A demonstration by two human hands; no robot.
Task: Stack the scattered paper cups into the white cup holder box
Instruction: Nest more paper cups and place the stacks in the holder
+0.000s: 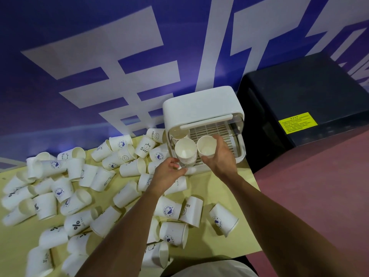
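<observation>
Right hand [220, 156] is wrapped round a single paper cup [206, 145], and left hand [168, 172] grips the foot of a cup stack [186, 153], both at the box's open front. Room-wise: huge blue wall [60, 27] with white lettering, dull red floor [309, 186], pale yellow table [219, 244], black cabinet [299, 92] beside it. The white cup holder box [199, 104] sits on the table's far right corner, with loose cups [129, 166] strewn leftward.

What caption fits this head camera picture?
Right hand holds a paper cup beside the cup stack in the white box.
</observation>
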